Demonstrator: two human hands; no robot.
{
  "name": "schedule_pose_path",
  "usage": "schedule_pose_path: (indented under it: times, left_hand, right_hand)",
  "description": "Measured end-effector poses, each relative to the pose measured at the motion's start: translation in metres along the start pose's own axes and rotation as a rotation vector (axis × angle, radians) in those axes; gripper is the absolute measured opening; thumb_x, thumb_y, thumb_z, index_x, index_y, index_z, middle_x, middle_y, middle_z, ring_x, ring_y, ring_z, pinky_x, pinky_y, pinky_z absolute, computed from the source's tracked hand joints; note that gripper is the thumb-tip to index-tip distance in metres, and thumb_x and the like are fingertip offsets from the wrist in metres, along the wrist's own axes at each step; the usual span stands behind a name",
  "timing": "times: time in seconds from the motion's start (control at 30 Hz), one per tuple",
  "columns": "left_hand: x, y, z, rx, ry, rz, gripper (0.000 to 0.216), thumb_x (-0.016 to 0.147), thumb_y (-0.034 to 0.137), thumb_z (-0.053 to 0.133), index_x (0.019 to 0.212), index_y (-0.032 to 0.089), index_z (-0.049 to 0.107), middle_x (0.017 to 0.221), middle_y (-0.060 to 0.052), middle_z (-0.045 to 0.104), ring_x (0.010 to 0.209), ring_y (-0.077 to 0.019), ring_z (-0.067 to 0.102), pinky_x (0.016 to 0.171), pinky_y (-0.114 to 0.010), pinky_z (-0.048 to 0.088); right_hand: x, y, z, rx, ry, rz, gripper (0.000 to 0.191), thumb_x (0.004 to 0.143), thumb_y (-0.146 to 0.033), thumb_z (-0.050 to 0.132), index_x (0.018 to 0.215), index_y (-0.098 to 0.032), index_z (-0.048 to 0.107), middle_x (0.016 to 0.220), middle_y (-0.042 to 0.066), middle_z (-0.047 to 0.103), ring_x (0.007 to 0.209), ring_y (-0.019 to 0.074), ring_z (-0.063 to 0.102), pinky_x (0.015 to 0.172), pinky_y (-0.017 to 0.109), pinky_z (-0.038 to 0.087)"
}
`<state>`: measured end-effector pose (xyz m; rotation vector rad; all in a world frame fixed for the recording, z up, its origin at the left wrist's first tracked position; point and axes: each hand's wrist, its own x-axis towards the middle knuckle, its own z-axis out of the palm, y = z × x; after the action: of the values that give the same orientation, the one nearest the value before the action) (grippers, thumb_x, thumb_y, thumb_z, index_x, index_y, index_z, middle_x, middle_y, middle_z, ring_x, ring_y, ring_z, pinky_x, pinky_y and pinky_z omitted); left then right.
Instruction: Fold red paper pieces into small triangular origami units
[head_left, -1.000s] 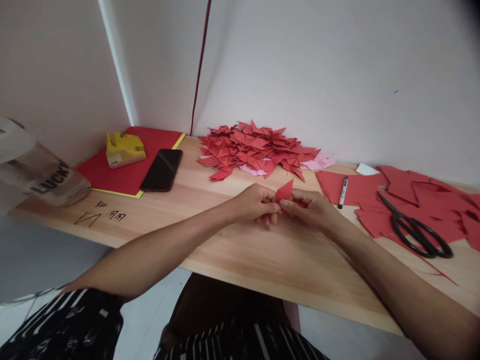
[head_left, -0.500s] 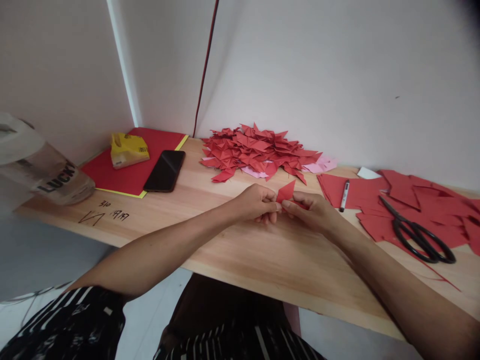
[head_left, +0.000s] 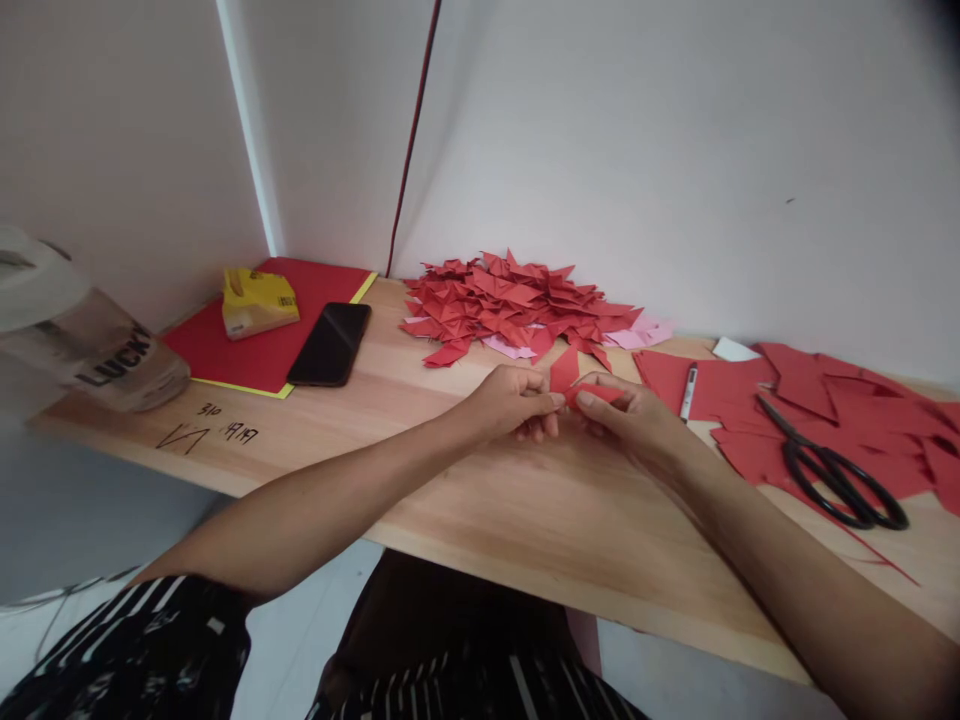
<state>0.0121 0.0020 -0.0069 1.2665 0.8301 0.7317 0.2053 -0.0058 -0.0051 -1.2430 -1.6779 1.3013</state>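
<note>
A small folded piece of red paper (head_left: 564, 370) is held between my two hands above the wooden table. My left hand (head_left: 519, 402) pinches its left side with thumb and fingers. From the right, my right hand (head_left: 621, 412) grips it, thumb on top of a flap that points right. One pointed corner stands up between the hands; the lower part is hidden by my fingers. Just beyond lies a heap of folded red paper pieces (head_left: 510, 300), with some pink paper among them.
Black-handled scissors (head_left: 844, 485) lie on red paper sheets (head_left: 862, 420) at the right, near a marker pen (head_left: 688, 393). To the left are a phone (head_left: 330, 343), a yellow packet (head_left: 259, 302) on red sheets (head_left: 225, 365), and a clear bottle (head_left: 112, 350). The wooden table (head_left: 465, 510) has handwritten marks.
My right thumb has shifted slightly up on the folded paper, and a red flap now shows pointing right beside it. The upright corner has tilted a little leftward.
</note>
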Motion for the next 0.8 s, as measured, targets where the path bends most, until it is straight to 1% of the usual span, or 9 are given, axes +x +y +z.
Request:
schedule_pose_path:
  times: [0.07,0.13,0.23,0.33,0.4,0.47,0.57,0.7,0.8]
  left_hand:
    - [0.001,-0.002,0.000,0.023,-0.037,0.006,0.022,0.088,0.019,0.058,0.067,0.013,0.053,0.058,-0.001,0.065,0.041,-0.0047,0.054,0.038,-0.014,0.034]
    - [0.001,-0.004,0.000,0.050,-0.067,0.010,0.022,0.088,0.018,0.058,0.067,0.012,0.053,0.059,-0.001,0.066,0.041,-0.0050,0.055,0.038,-0.014,0.035]
    - [0.002,-0.005,0.000,0.075,-0.080,0.002,0.022,0.088,0.015,0.055,0.067,0.012,0.053,0.059,-0.001,0.066,0.041,-0.0055,0.056,0.038,-0.015,0.035]
    - [0.002,-0.003,0.002,0.070,-0.065,0.004,0.023,0.089,0.014,0.054,0.066,0.012,0.053,0.060,-0.003,0.067,0.042,-0.0061,0.057,0.038,-0.015,0.036]
    - [0.001,-0.002,0.004,0.045,-0.028,0.016,0.023,0.090,0.015,0.054,0.067,0.012,0.053,0.060,-0.003,0.067,0.042,-0.0057,0.056,0.039,-0.015,0.036]
    - [0.000,-0.001,0.005,0.010,0.018,0.018,0.021,0.090,0.015,0.054,0.069,0.012,0.054,0.060,-0.002,0.067,0.042,-0.0052,0.056,0.039,-0.014,0.037]
    - [0.001,-0.002,0.007,-0.023,0.058,-0.007,0.018,0.090,0.017,0.054,0.073,0.011,0.056,0.060,-0.002,0.066,0.041,-0.0054,0.057,0.038,-0.014,0.037]
    - [0.000,-0.003,0.008,0.019,0.039,0.002,0.020,0.090,0.019,0.054,0.071,0.012,0.054,0.061,-0.003,0.066,0.042,-0.0067,0.057,0.039,-0.015,0.037]
    - [-0.001,-0.002,0.008,0.127,-0.009,0.038,0.021,0.090,0.023,0.054,0.071,0.013,0.054,0.063,-0.003,0.066,0.044,-0.0077,0.058,0.041,-0.017,0.039]
  right_hand:
    - [-0.001,-0.002,0.001,-0.089,-0.025,-0.051,0.035,0.080,-0.052,0.069,0.071,-0.019,0.061,0.065,-0.002,0.055,0.057,0.0104,0.044,0.053,0.026,0.032]
    - [-0.002,-0.003,0.001,-0.127,-0.036,-0.089,0.035,0.081,-0.052,0.068,0.069,-0.019,0.062,0.065,-0.001,0.056,0.059,0.0114,0.046,0.055,0.026,0.034]
    - [-0.002,-0.001,0.002,-0.120,-0.028,-0.112,0.036,0.082,-0.053,0.066,0.070,-0.019,0.064,0.066,0.000,0.057,0.061,0.0124,0.048,0.058,0.027,0.037]
    - [-0.001,0.005,0.002,-0.065,-0.017,-0.103,0.037,0.085,-0.053,0.064,0.071,-0.019,0.064,0.068,0.001,0.058,0.063,0.0128,0.050,0.058,0.027,0.038]
    - [0.000,0.009,0.003,0.002,0.031,-0.072,0.037,0.085,-0.053,0.063,0.072,-0.019,0.064,0.069,0.001,0.058,0.062,0.0120,0.048,0.056,0.026,0.036]
    - [0.000,0.011,0.006,0.053,0.109,-0.031,0.036,0.084,-0.054,0.065,0.076,-0.019,0.064,0.069,0.001,0.058,0.058,0.0109,0.044,0.051,0.026,0.031]
    - [-0.002,0.007,0.012,0.046,0.161,0.003,0.035,0.081,-0.053,0.067,0.077,-0.019,0.064,0.063,-0.001,0.053,0.054,0.0106,0.040,0.048,0.026,0.026]
    - [-0.006,0.001,0.020,0.012,0.211,0.025,0.035,0.078,-0.051,0.069,0.069,-0.018,0.060,0.059,-0.003,0.049,0.053,0.0101,0.038,0.049,0.026,0.026]
    - [-0.005,0.005,0.020,0.118,0.256,0.013,0.034,0.077,-0.051,0.071,0.072,-0.019,0.058,0.060,-0.004,0.051,0.054,0.0102,0.041,0.051,0.026,0.030]
